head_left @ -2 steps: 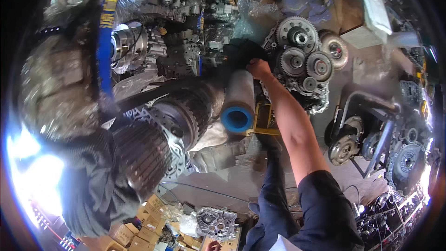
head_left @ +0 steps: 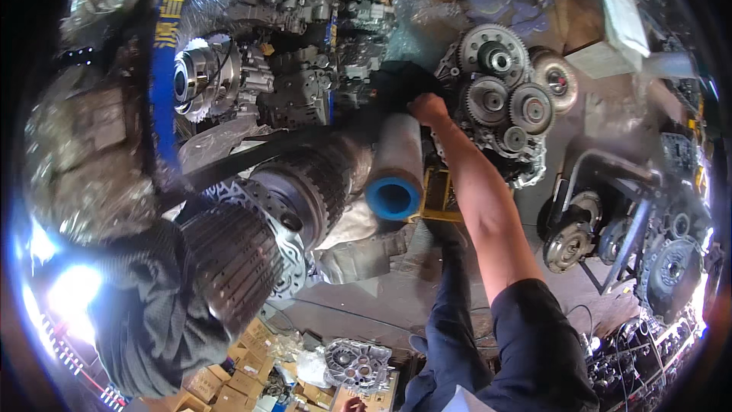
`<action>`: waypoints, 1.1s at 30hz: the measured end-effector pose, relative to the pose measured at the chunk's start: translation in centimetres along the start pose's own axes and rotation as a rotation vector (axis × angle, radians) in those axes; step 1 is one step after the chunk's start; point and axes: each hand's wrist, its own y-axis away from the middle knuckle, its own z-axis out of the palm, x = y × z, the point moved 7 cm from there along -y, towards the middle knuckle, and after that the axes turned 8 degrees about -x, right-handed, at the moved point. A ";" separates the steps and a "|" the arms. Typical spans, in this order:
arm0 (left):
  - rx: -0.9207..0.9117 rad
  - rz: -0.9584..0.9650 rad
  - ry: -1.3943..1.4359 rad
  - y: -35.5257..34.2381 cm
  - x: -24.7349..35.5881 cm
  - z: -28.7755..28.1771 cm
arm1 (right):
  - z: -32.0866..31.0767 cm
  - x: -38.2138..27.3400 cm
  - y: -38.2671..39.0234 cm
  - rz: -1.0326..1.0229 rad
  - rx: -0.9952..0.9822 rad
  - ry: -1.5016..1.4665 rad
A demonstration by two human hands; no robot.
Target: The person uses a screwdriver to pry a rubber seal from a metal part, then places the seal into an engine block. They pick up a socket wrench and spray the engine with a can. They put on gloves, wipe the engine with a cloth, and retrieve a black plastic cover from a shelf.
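Observation:
My right hand is closed in a fist at the far end of a grey cylinder with a blue ring on its near end. A dark, cloth-like thing lies just beyond the fist; what the fingers hold is hidden. To the right of the hand stands a gear assembly with several toothed gears in a metal housing. What looks like my left hand barely enters at the bottom edge, mostly cut off, so its fingers cannot be read.
At the left, a large splined drum and a grey cloth stand close. Metal transmission parts crowd the back left. A yellow frame is beside the cylinder. On the right are a metal rack and a round torque converter.
The whole view has shifted slightly. My right hand keeps its closed shape and its place beside the cylinder.

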 end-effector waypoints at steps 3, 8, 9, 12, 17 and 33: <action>0.015 -0.038 -0.004 0.2 1.5 0.4 | 2.4 1.2 -2.3 0.153 -0.228 -0.200; 0.037 -0.030 -0.024 0.7 3.0 -0.6 | 0.2 -1.2 -2.8 0.004 -0.001 -0.668; 0.043 -0.014 -0.032 0.9 3.4 -0.9 | -0.7 -1.8 -1.7 -0.019 0.059 -0.945; 0.057 0.098 -0.057 1.2 6.3 -1.3 | -5.0 -4.9 4.9 -0.102 0.088 -1.476; 0.110 0.614 -0.152 4.4 21.0 -0.5 | -15.0 -13.5 30.6 -0.527 -0.072 -1.669; -0.323 1.508 -0.437 27.5 34.0 -0.2 | -28.5 -28.7 98.6 -1.368 0.353 -0.988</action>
